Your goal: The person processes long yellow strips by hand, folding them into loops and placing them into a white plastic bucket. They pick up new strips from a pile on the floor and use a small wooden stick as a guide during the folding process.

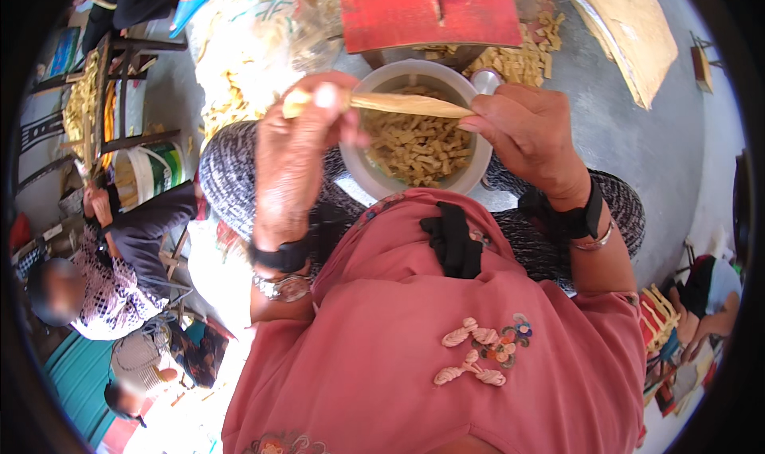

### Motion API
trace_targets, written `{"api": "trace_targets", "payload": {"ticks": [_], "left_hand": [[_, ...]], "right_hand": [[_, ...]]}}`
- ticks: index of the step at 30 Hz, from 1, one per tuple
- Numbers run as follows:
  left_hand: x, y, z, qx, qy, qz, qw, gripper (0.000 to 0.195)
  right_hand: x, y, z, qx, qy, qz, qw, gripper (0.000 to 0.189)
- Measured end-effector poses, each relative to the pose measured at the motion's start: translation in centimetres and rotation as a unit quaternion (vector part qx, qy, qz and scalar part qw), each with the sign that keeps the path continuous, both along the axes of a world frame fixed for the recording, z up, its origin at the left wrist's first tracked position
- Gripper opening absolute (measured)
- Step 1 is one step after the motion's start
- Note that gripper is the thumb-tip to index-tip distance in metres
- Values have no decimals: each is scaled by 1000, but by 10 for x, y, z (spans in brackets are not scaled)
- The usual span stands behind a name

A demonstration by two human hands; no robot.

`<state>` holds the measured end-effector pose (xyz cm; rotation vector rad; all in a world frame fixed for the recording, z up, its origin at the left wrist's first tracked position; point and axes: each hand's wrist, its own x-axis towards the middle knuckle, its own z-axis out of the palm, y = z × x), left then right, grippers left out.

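Note:
A flat tan strip (412, 103), apparently dried plant leaf or husk, is stretched nearly level between my hands. My left hand (302, 125) grips its left end, where a pale yellow folded part sticks out past the fingers; bright light and blur hide the detail. At the right, the strip's narrowed end is pinched between thumb and forefinger of my right hand (526, 131). Directly below stands a white plastic bucket (412, 67) between my knees. Many short, folded tan pieces (424, 146) lie in it.
Beyond the bucket is a worn red wooden board (430, 15), with loose tan pieces (517, 60) on the floor beside it. A clear plastic bag (269, 30) lies at upper left, a large tan sheet (633, 36) at upper right. Another person (89, 281) sits at left near a white-green bucket (158, 167).

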<state>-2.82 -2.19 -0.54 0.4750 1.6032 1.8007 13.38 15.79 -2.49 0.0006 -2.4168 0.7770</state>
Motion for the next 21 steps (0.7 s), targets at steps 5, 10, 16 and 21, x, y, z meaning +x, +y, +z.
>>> {"api": "trace_targets", "payload": {"ticks": [5, 10, 16, 21], "left_hand": [[-18, 6, 9, 12, 104, -22, 994, 41], [16, 24, 5, -102, -31, -226, 968, 43], [21, 16, -20, -67, -322, -287, 900, 33], [26, 11, -8, -36, -289, -329, 898, 32]], "right_hand": [[0, -7, 5, 117, -2, 26, 993, 14], [2, -19, 9, 125, -25, 81, 989, 13], [2, -10, 2, 142, -30, 41, 989, 10], [1, -8, -4, 48, -45, 44, 997, 16]]}}
